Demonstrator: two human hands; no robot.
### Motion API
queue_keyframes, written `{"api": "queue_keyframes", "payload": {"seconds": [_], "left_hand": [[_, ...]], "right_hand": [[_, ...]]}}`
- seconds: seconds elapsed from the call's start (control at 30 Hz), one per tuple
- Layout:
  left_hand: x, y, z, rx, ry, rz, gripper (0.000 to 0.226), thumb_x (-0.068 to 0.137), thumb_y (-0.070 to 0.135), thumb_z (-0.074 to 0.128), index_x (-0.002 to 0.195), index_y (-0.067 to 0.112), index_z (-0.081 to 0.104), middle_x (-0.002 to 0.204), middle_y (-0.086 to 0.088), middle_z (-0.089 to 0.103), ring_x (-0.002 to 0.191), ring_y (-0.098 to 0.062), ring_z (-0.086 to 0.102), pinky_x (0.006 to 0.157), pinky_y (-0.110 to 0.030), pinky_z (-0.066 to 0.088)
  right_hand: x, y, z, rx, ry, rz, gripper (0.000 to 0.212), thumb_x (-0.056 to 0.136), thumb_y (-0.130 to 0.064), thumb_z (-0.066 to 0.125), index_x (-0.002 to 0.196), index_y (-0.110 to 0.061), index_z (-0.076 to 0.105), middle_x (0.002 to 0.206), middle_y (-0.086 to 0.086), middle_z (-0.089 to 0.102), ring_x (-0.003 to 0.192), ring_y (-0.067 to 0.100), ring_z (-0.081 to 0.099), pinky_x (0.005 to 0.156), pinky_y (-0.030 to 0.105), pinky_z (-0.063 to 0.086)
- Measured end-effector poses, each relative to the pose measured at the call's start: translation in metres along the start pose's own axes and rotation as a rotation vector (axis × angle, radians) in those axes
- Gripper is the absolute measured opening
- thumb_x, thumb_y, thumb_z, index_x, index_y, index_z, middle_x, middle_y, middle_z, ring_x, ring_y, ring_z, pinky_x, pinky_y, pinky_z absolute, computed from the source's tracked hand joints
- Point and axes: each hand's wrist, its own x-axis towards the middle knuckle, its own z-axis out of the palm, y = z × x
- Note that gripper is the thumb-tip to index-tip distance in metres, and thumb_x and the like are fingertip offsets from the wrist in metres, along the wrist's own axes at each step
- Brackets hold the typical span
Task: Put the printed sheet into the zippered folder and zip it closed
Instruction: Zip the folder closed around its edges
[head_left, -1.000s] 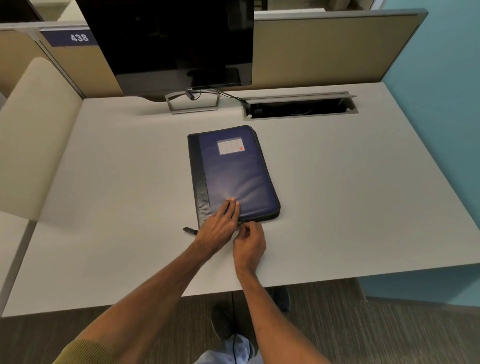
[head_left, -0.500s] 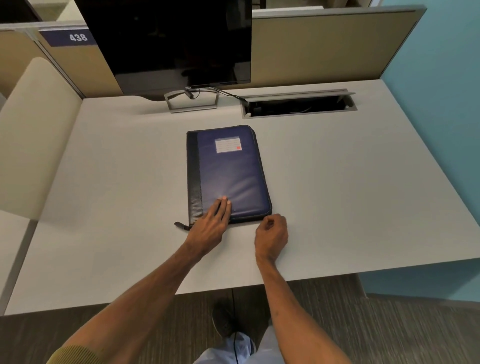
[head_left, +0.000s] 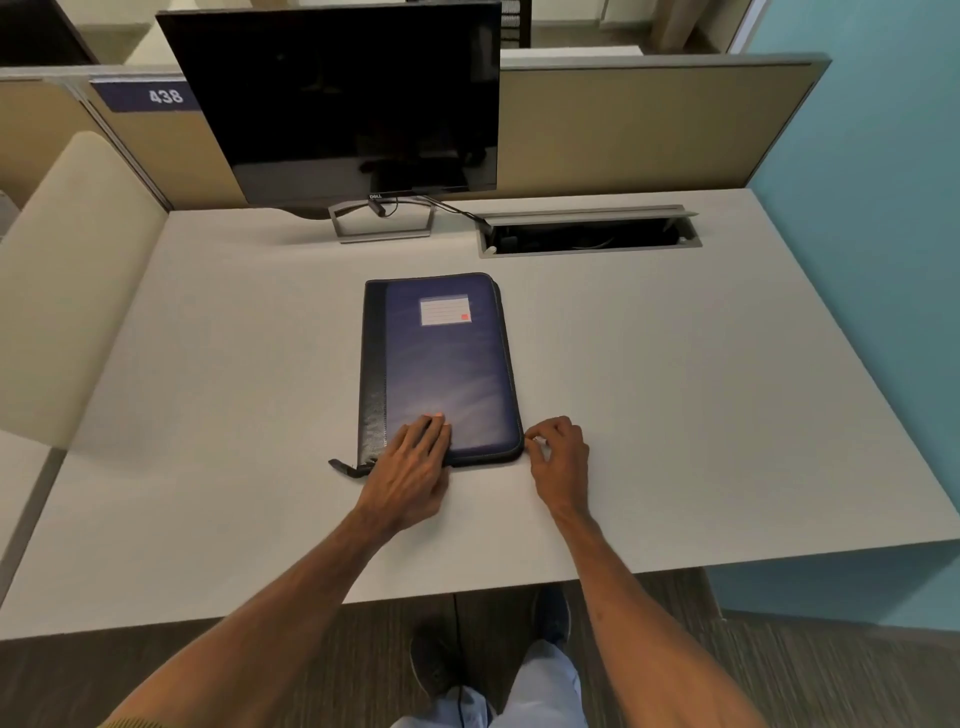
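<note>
Two hands work at the near edge of the folder (head_left: 441, 364), which lies closed and flat in the middle of the tabletop (head_left: 675, 415). Left hand (head_left: 415, 462) rests flat w/ fingers spread on the cover; right hand (head_left: 558, 457) pinches sth small, prob. the zip pull, at the near-right corner. Sheet is not visible.
</note>
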Motion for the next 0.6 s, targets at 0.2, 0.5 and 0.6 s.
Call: {"api": "queue_keyframes", "payload": {"seconds": [0.2, 0.5, 0.6], "left_hand": [[0.044, 0.065, -0.015, -0.134, -0.028, -0.069, 0.09, 0.106, 0.063, 0.044, 0.172, 0.015, 0.006, 0.179, -0.013, 0.005, 0.167, -0.037, 0.008, 0.135, -0.055, 0.018], [0.071, 0.104, -0.007, -0.163, -0.094, -0.314, 0.086, 0.111, 0.056, 0.037, 0.171, 0.006, 0.0, 0.178, -0.021, 0.0, 0.166, -0.044, 0.005, 0.133, -0.061, 0.018], [0.077, 0.113, -0.006, -0.149, -0.112, -0.291, 0.08, 0.114, 0.045, 0.04, 0.17, 0.004, 0.0, 0.177, -0.024, 0.001, 0.164, -0.049, 0.009, 0.13, -0.065, 0.023]], "right_hand": [[0.011, 0.004, -0.01, -0.081, -0.129, -0.06, 0.011, 0.098, -0.005, 0.066, 0.105, -0.003, 0.075, 0.111, 0.01, 0.069, 0.108, 0.027, 0.06, 0.096, 0.045, 0.049], [0.029, 0.016, -0.018, -0.084, -0.273, -0.116, 0.009, 0.1, -0.012, 0.067, 0.105, -0.008, 0.074, 0.109, 0.004, 0.071, 0.107, 0.022, 0.061, 0.097, 0.039, 0.049], [0.04, 0.022, -0.022, -0.076, -0.322, -0.156, 0.009, 0.101, -0.013, 0.066, 0.102, -0.008, 0.074, 0.107, 0.003, 0.071, 0.106, 0.022, 0.06, 0.096, 0.04, 0.05]]}}
